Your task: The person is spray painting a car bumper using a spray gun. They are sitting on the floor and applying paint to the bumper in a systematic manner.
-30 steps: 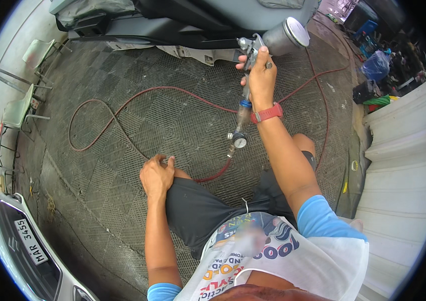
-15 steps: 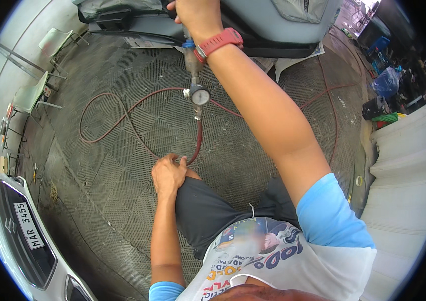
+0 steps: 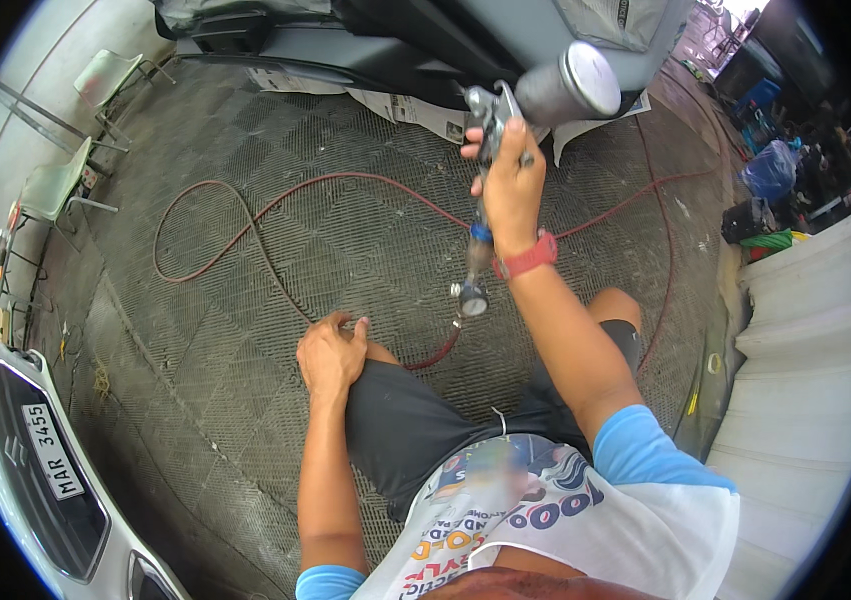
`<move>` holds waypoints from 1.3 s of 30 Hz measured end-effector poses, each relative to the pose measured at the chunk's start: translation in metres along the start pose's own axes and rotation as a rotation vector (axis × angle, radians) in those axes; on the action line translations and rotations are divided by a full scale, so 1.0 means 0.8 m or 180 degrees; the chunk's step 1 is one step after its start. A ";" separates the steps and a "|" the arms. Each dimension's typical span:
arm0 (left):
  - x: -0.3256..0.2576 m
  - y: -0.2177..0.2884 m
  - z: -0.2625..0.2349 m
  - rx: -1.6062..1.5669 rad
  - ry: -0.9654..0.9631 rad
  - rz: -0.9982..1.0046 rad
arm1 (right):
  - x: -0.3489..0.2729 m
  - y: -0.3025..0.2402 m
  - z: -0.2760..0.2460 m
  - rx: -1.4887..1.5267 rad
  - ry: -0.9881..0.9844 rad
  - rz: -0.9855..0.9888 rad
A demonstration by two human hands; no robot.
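Observation:
My right hand [image 3: 515,200], with a red watch on its wrist, is closed round the handle of a spray gun [image 3: 493,122]. A grey paint cup [image 3: 567,88] with a pale round lid tops the gun and tilts right. Below the handle hang a blue fitting, a clear filter and a round pressure gauge [image 3: 473,302]. From the gauge a red air hose [image 3: 437,355] curves down toward my knee. My left hand [image 3: 333,352] rests on my left knee, fingers loosely spread and holding no tool; the hose passes close by it, partly hidden.
Ahead stands a grey car bumper [image 3: 365,60] with masking paper [image 3: 410,112] under its edge. The hose loops over the ribbed floor [image 3: 215,350]. Pale chairs [image 3: 60,185] and a white car [image 3: 55,470] are on the left. Clutter [image 3: 770,170] and a white curtain [image 3: 795,370] flank the right.
My right hand has drawn back from the bumper toward me and right, bringing the whole spray gun into view. The gauge and hose swung right and nearer. My left hand stays on the knee.

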State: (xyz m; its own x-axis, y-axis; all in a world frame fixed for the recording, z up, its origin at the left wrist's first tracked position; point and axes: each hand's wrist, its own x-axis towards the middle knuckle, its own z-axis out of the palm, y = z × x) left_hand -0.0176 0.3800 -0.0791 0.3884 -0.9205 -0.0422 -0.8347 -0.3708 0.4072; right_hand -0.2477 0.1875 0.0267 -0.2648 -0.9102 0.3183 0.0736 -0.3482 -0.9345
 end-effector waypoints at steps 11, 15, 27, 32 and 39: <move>0.007 0.017 0.009 0.0158 -0.0112 0.0105 | -0.010 0.022 0.097 0.0612 -0.0394 -0.0698; 0.006 0.014 0.004 0.0242 -0.0161 0.0029 | -0.016 0.050 0.072 0.0298 -0.0302 -0.0674; 0.007 0.029 0.007 0.0257 -0.0257 -0.0030 | -0.031 0.089 -0.096 -0.0190 0.0554 -0.0265; 0.015 0.037 0.017 0.0380 -0.0337 0.0209 | -0.010 0.074 -0.108 0.0069 0.0177 0.0050; 0.003 0.060 0.026 0.0225 -0.0255 0.0501 | 0.042 0.094 -0.197 0.0042 0.1201 -0.0067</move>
State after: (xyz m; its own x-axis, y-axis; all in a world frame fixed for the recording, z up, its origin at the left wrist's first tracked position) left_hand -0.0646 0.3578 -0.0784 0.2207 -0.9737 -0.0566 -0.9091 -0.2264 0.3496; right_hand -0.4025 0.1658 -0.0582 -0.6017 -0.7573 0.2540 0.0762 -0.3709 -0.9255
